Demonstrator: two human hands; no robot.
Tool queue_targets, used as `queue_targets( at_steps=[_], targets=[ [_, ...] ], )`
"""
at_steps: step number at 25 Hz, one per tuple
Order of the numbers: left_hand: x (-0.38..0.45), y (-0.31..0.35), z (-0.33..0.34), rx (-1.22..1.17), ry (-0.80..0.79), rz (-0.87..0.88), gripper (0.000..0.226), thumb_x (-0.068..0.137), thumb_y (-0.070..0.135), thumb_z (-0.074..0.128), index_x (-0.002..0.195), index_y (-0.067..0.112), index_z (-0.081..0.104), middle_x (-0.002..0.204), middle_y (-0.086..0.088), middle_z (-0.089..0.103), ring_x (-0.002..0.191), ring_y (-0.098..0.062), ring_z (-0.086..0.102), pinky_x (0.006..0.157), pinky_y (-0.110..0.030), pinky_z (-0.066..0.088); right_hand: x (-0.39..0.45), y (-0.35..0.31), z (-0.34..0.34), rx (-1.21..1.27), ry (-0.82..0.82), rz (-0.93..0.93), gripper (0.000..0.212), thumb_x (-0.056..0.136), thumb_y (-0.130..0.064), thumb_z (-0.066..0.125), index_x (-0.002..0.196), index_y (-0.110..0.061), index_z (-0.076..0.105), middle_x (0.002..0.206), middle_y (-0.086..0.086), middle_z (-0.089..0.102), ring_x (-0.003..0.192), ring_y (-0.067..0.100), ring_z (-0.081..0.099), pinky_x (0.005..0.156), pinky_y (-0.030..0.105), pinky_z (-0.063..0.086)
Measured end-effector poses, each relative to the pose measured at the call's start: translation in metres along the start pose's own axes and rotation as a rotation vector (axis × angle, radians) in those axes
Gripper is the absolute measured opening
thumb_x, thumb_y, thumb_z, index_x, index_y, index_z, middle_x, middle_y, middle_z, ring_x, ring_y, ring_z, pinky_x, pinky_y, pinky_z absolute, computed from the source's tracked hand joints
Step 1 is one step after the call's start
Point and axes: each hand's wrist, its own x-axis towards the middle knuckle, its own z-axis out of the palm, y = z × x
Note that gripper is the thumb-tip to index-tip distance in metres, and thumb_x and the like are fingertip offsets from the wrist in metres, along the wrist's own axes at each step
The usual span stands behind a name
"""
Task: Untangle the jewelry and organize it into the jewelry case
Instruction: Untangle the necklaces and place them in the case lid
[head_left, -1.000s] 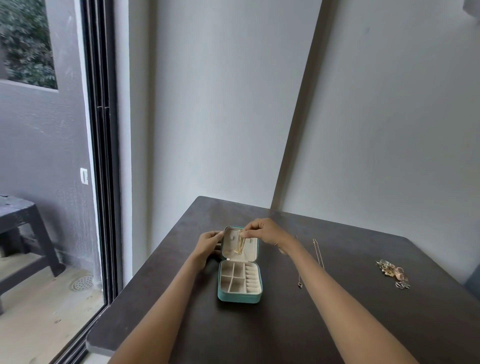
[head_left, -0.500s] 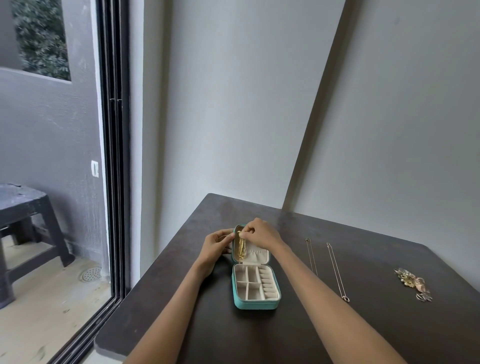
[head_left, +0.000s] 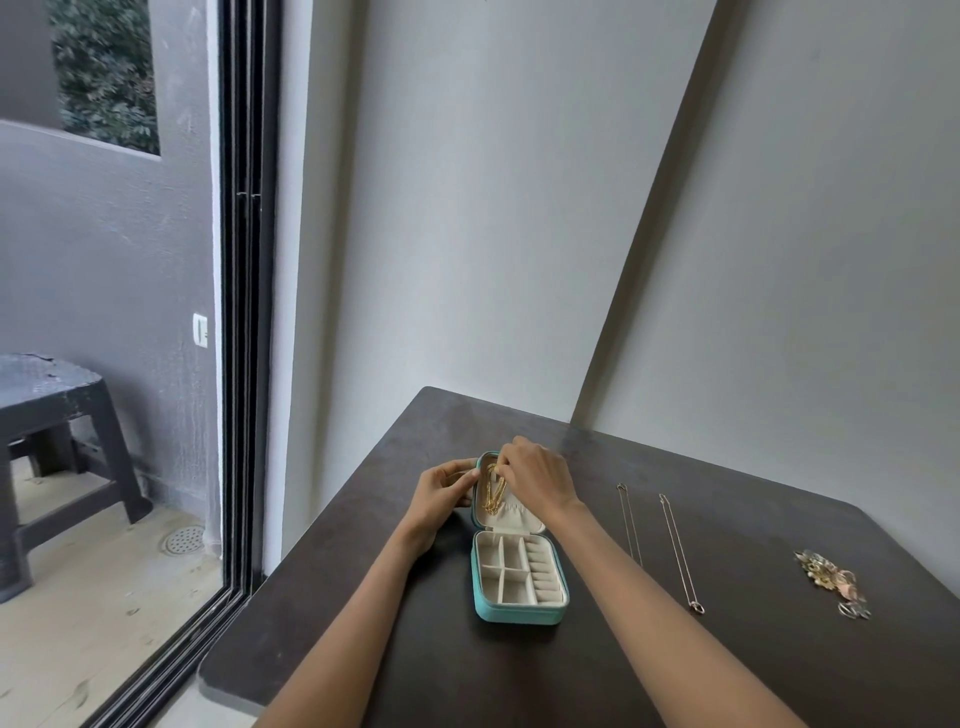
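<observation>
Dark brown table (head_left: 649, 649) pushed into a corner of pale grey walls; sliding glass door at 9 o'clock with a dark stool (head_left: 57, 415) outside.

Teal jewelry case (head_left: 519, 616) lies open at table centre, lid (head_left: 511, 517) tipped back toward 12 o'clock, tray compartments look empty. Gold chain (head_left: 492, 491) hangs in loose folds against the lid's cream lining.

Right hand (head_left: 537, 480) comes over the lid from 2 o'clock, fingertips pinching the chain's top end near the lid's upper edge. Left hand (head_left: 441, 493) at 9 o'clock of the lid, fingers curled around its rim and steadying it; whether it also touches the chain, cannot tell.

Judgement: chain is very light, limp, fine-linked, prone to slipping and re-knotting. Best taken at one end or the clasp with a fingertip pinch and let hang straight; no pulling on a snag.

At 3 o'clock of the case, two thin necklaces (head_left: 675, 551) lie straight, side by side, apart. Further out, near the table's right edge, a tangled jewelry pile (head_left: 831, 582) — small mixed pieces, likely fiddly; pick out one piece at a time.
</observation>
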Motion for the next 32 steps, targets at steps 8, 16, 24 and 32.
queue_targets(
  at_steps=[8, 16, 24, 32],
  targets=[
    [-0.002, 0.001, 0.001, 0.031, 0.006, 0.038, 0.020, 0.091, 0.013, 0.059, 0.108, 0.010, 0.068, 0.085, 0.000, 0.072, 0.072, -0.005, 0.059, 0.067, -0.018, 0.048, -0.001, -0.009, -0.003, -0.223, 0.032, -0.063, 0.046, 0.029, -0.016, 0.093, 0.041, -0.022, 0.049, 0.042, -0.004, 0.047, 0.034, 0.008, 0.048, 0.034, 0.015, 0.030],
    [-0.004, 0.002, 0.002, 0.076, 0.017, 0.066, 0.022, 0.089, 0.011, 0.061, 0.109, 0.006, 0.068, 0.077, 0.007, 0.071, 0.063, 0.003, 0.056, 0.060, -0.012, 0.045, -0.015, -0.014, -0.004, -0.196, 0.038, -0.130, 0.043, 0.026, -0.009, 0.090, 0.038, -0.021, 0.051, 0.044, -0.005, 0.046, 0.040, 0.010, 0.047, 0.036, 0.017, 0.033],
    [-0.007, 0.006, 0.003, 0.045, 0.018, 0.041, 0.023, 0.087, 0.012, 0.063, 0.109, 0.009, 0.068, 0.081, 0.003, 0.072, 0.063, 0.003, 0.058, 0.060, -0.013, 0.046, -0.025, -0.006, 0.002, -0.080, 0.173, -0.038, 0.033, 0.045, -0.015, 0.091, 0.062, -0.025, 0.064, 0.061, -0.007, 0.055, 0.056, 0.012, 0.056, 0.048, 0.019, 0.046],
    [-0.007, 0.007, 0.000, 0.002, 0.002, 0.032, 0.024, 0.086, 0.014, 0.065, 0.109, 0.013, 0.069, 0.084, 0.002, 0.073, 0.067, -0.001, 0.060, 0.063, -0.014, 0.044, -0.062, -0.012, 0.003, -0.029, 0.234, -0.002, 0.035, 0.052, -0.007, 0.083, 0.074, -0.032, 0.074, 0.069, -0.009, 0.054, 0.065, 0.015, 0.056, 0.054, 0.024, 0.044]
  ],
)
